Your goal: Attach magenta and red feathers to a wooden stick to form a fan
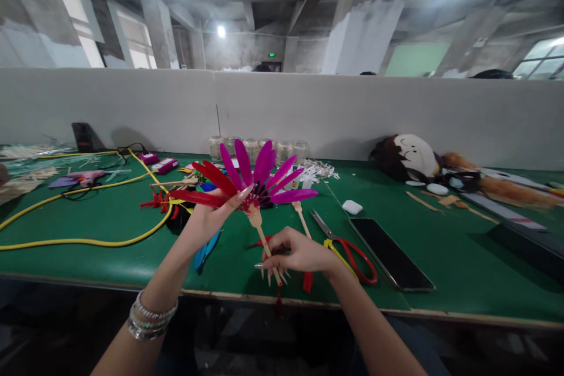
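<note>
A feather fan with magenta and red feathers is held up above the green table, its wooden handle slanting down to the right. My left hand pinches the fan near the base of the feathers, thumb in front; its other fingers are mostly hidden behind. Around the lower part of the handle are the fingers of my right hand. A small red tassel hangs below the handle's end. Beyond my right hand lie another wooden handle and scissors with red handles. Blue feathers lie beneath my left wrist.
A phone and a white case lie to the right. Glass jars line the white partition. A yellow cable loops across the left, near a pink glue gun. A plush doll lies back right.
</note>
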`<state>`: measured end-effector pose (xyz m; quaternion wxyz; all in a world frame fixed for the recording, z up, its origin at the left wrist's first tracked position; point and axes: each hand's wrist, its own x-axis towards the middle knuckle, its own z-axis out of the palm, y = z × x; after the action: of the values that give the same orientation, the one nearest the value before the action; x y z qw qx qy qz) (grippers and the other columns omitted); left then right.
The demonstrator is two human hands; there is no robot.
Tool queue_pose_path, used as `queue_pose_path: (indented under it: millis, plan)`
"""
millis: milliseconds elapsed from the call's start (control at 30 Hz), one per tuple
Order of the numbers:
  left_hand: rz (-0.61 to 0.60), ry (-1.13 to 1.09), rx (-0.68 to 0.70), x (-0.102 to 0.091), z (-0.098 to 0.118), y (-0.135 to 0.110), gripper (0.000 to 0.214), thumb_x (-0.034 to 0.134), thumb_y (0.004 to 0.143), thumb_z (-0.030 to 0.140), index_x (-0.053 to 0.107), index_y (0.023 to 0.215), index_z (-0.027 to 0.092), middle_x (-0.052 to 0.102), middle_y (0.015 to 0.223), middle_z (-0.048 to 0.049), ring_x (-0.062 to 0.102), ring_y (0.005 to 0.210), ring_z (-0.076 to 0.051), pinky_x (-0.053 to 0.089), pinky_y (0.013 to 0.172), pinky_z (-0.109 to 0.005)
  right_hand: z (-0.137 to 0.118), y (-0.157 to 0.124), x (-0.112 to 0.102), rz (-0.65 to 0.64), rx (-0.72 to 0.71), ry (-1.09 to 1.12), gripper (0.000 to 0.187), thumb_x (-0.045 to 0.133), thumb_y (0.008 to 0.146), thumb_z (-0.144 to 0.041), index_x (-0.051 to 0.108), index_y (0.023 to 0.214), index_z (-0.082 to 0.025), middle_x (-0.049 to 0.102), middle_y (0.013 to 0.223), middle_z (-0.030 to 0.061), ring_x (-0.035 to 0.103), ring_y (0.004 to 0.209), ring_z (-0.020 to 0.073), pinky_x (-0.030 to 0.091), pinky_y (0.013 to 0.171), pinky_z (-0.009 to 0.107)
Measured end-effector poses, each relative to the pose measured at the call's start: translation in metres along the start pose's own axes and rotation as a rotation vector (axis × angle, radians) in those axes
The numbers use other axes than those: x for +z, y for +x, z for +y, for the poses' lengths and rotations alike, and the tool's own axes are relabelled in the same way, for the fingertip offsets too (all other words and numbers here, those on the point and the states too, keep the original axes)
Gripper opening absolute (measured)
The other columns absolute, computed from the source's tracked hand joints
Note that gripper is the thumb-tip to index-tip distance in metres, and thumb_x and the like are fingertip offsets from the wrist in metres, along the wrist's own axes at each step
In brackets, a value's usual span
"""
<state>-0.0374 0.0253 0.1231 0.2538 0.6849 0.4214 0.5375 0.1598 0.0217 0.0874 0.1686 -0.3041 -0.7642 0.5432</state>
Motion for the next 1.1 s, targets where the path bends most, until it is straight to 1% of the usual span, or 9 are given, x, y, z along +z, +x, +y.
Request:
queue_pose_path:
  millis: [133, 267, 333, 400, 533, 633, 800, 967, 1100]
  plan:
    - [-0.013, 0.180, 0.038, -0.010, 0.000, 0.002, 0.025, 0.055, 0.074, 0.041, 0.062, 0.074, 0.017, 0.066, 0.071, -0.0021, 0.060, 0.070, -0.018, 0.048, 0.063, -0.026, -0.001, 0.000, 0.000, -0.011, 0.025, 0.017, 0.027, 0.063, 0.069, -0.037, 0.064, 0.067, -0.009, 0.058, 0.055, 0.0014, 0.049, 0.045, 0.0071, 0.041, 0.046, 0.019]
    - [-0.124, 0.280, 0.024, -0.020, -0.001, 0.003, 0.030, 0.054, 0.075, 0.040, 0.055, 0.055, 0.018, 0.059, 0.055, 0.0014, 0.056, 0.057, -0.014, 0.045, 0.056, -0.023, -0.002, 0.000, 0.001, -0.013, 0.047, 0.039, 0.025, 0.064, 0.068, -0.035, 0.064, 0.066, -0.010, 0.059, 0.055, 0.0015, 0.051, 0.046, 0.0078, 0.042, 0.047, 0.020]
    - [-0.151, 0.304, 0.018, -0.022, -0.002, 0.002, 0.033, 0.056, 0.074, 0.038, 0.053, 0.049, 0.018, 0.057, 0.050, 0.0025, 0.054, 0.052, -0.012, 0.044, 0.055, -0.023, -0.003, 0.000, 0.000, -0.008, 0.043, 0.032, 0.025, 0.064, 0.068, -0.035, 0.064, 0.066, -0.010, 0.059, 0.055, 0.0015, 0.051, 0.046, 0.0078, 0.041, 0.047, 0.020]
    - [-0.140, 0.304, 0.028, -0.021, -0.002, 0.002, 0.032, 0.056, 0.074, 0.037, 0.054, 0.048, 0.017, 0.058, 0.050, 0.0024, 0.054, 0.052, -0.012, 0.044, 0.056, -0.023, -0.003, 0.000, 0.000, 0.001, 0.042, 0.018, 0.025, 0.064, 0.068, -0.035, 0.064, 0.066, -0.010, 0.059, 0.055, 0.0011, 0.051, 0.046, 0.0077, 0.040, 0.047, 0.019]
    - [-0.078, 0.275, 0.040, -0.019, -0.001, 0.000, 0.030, 0.059, 0.072, 0.037, 0.056, 0.050, 0.018, 0.060, 0.051, 0.0016, 0.057, 0.054, -0.014, 0.046, 0.060, -0.024, -0.005, -0.001, 0.001, -0.002, 0.061, 0.050, 0.025, 0.065, 0.066, -0.036, 0.064, 0.065, -0.010, 0.058, 0.053, 0.0001, 0.052, 0.046, 0.0083, 0.042, 0.049, 0.020]
    - [-0.059, 0.254, 0.046, -0.018, 0.000, -0.001, 0.029, 0.058, 0.072, 0.038, 0.059, 0.051, 0.019, 0.061, 0.051, 0.0012, 0.057, 0.053, -0.014, 0.047, 0.059, -0.025, -0.006, -0.001, 0.001, -0.006, 0.058, 0.075, 0.025, 0.066, 0.065, -0.035, 0.064, 0.066, -0.011, 0.059, 0.054, 0.0002, 0.053, 0.046, 0.0087, 0.044, 0.050, 0.021]
    - [0.003, 0.242, 0.124, -0.019, 0.002, -0.002, 0.029, 0.059, 0.070, 0.040, 0.058, 0.048, 0.021, 0.061, 0.049, 0.0013, 0.059, 0.054, -0.017, 0.049, 0.062, -0.029, -0.004, 0.000, 0.000, -0.023, 0.020, 0.056, 0.022, 0.064, 0.067, -0.033, 0.065, 0.067, -0.011, 0.059, 0.054, 0.0007, 0.053, 0.047, 0.0091, 0.044, 0.049, 0.021]
    - [-0.014, 0.248, 0.114, -0.018, 0.003, -0.002, 0.028, 0.058, 0.072, 0.036, 0.059, 0.048, 0.022, 0.062, 0.050, 0.0010, 0.060, 0.055, -0.017, 0.049, 0.068, -0.030, -0.004, 0.000, 0.000, -0.026, 0.018, 0.032, 0.024, 0.064, 0.067, -0.035, 0.065, 0.067, -0.011, 0.061, 0.057, 0.0015, 0.053, 0.047, 0.0090, 0.043, 0.049, 0.020]
    - [-0.038, 0.257, 0.114, -0.018, 0.003, -0.002, 0.027, 0.059, 0.072, 0.034, 0.059, 0.047, 0.021, 0.060, 0.048, 0.0019, 0.059, 0.054, -0.016, 0.047, 0.068, -0.029, -0.003, 0.000, 0.000, -0.019, 0.034, 0.054, 0.025, 0.066, 0.065, -0.035, 0.065, 0.066, -0.010, 0.060, 0.056, 0.0014, 0.053, 0.048, 0.0092, 0.043, 0.049, 0.020]
